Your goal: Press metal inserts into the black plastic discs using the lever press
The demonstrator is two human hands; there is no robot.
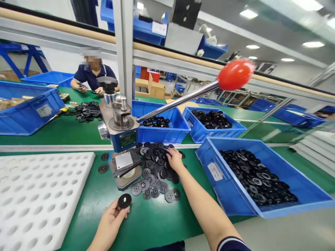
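My left hand (112,217) pinches one black round disc (124,200) at the table's near edge, below the press. My right hand (173,158) reaches into a heap of black and grey discs (154,170) on the green table, fingers curled over the parts; what it grips is hidden. The blue hand press (120,129) stands just left of the heap, with a metal plate on its base (124,161). Its chrome lever ends in a red ball knob (235,74) raised up to the right.
A white foam tray with round holes (36,195) lies at the left. Blue bins of black parts stand at the right (261,174) and behind (213,122), (159,125). Another blue bin (26,108) is far left. A co-worker (91,75) sits across.
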